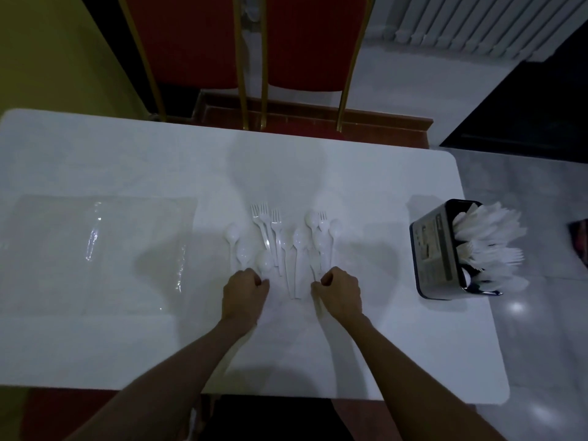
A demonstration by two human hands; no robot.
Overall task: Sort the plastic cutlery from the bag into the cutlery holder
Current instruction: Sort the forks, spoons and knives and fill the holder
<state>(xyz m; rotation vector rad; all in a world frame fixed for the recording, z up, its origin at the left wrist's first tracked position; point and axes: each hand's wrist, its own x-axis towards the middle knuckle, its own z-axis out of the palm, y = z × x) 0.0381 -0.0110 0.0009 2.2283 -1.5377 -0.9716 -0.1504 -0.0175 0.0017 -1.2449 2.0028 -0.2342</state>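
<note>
Several white plastic forks and spoons lie side by side on the middle of the white table, handles toward me. My left hand is curled at the near end of the left spoons, its fingertips pinching the handle of a spoon. At the right end of the row, my right hand is curled with thumb and finger closed on a thin cutlery handle. The black cutlery holder stands near the table's right edge, filled with white cutlery. A clear plastic bag lies flat at the left.
Two red chairs with gold frames stand against the table's far edge. A white radiator is on the wall at the back right. The holder sits close to the table's right edge, with grey floor beyond it.
</note>
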